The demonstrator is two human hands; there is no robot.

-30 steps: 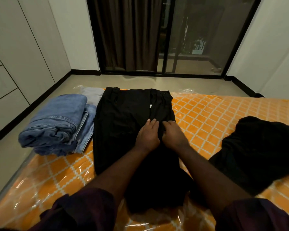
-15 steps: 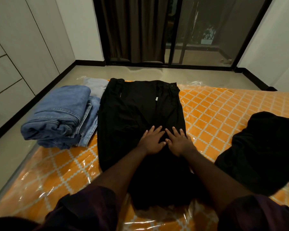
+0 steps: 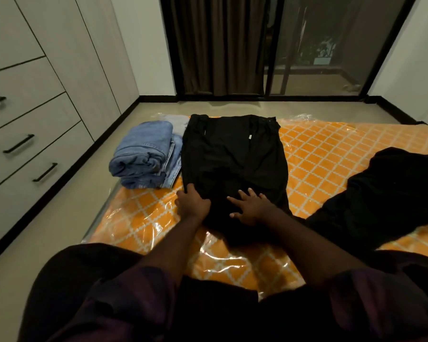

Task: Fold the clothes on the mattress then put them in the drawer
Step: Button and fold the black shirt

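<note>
Black trousers [image 3: 232,154] lie flat on the orange-patterned, plastic-wrapped mattress [image 3: 331,149], waistband at the far end. My left hand [image 3: 192,204] grips the trousers' left edge near their near end. Flat on the cloth just to its right rests my right hand [image 3: 251,208], fingers spread. Folded blue jeans [image 3: 146,156] are stacked at the mattress's far left corner. Another black garment [image 3: 391,193] lies crumpled at the right. Drawers [image 3: 30,149] with black handles are in the wardrobe on the left.
Bare floor runs between the mattress and the wardrobe on the left. A dark curtain [image 3: 218,45] and a glass sliding door stand at the far wall. My dark sleeves fill the bottom of the view.
My left hand slid from the middle of the trousers out to their left edge and took hold of it. My right hand stayed flat on the cloth. The camera tilted up and leftwards.
</note>
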